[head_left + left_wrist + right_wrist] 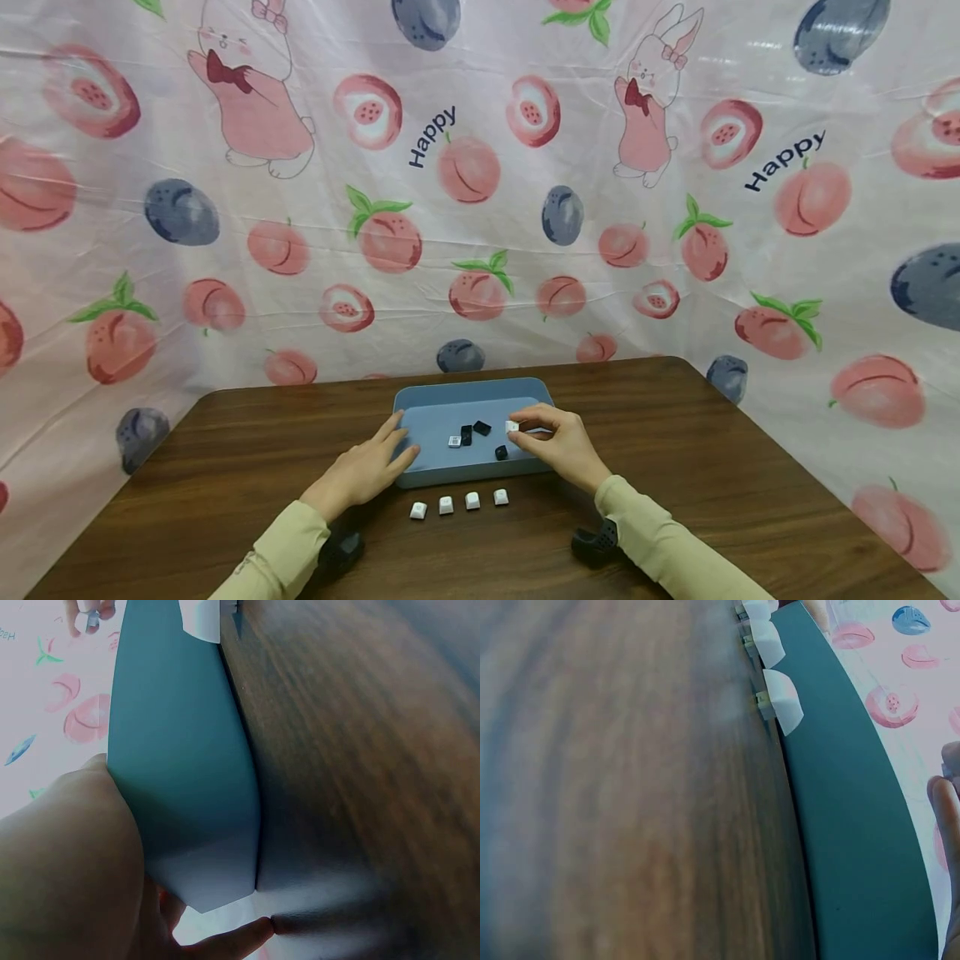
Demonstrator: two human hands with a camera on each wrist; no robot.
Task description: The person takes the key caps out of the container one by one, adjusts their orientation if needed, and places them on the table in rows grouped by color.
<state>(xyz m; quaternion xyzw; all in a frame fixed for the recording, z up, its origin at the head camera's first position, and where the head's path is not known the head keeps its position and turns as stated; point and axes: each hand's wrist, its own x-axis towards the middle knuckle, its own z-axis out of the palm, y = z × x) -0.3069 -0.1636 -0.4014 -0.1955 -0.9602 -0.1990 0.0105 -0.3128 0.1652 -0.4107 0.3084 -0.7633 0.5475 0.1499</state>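
Note:
Over the right part of a blue tray point(472, 475), my right hand point(558, 442) pinches a white keycap point(512, 426) between thumb and fingers. My left hand point(360, 471) rests at the tray's left side, fingers spread and fairly straight. The left wrist view has its thumb against the tray wall point(180, 750). Inside the tray lie a white keycap point(454, 442) and three black ones: one upright in the picture point(467, 435), one tilted behind it point(482, 427), one nearer the front point(501, 452).
In front of the tray, several white keycaps point(446, 505) stand in a spaced row on the brown wooden table point(675, 467). A fruit-and-rabbit patterned curtain point(480, 217) hangs behind the table and along its sides. Dark wrist devices point(596, 543) sit under both sleeves.

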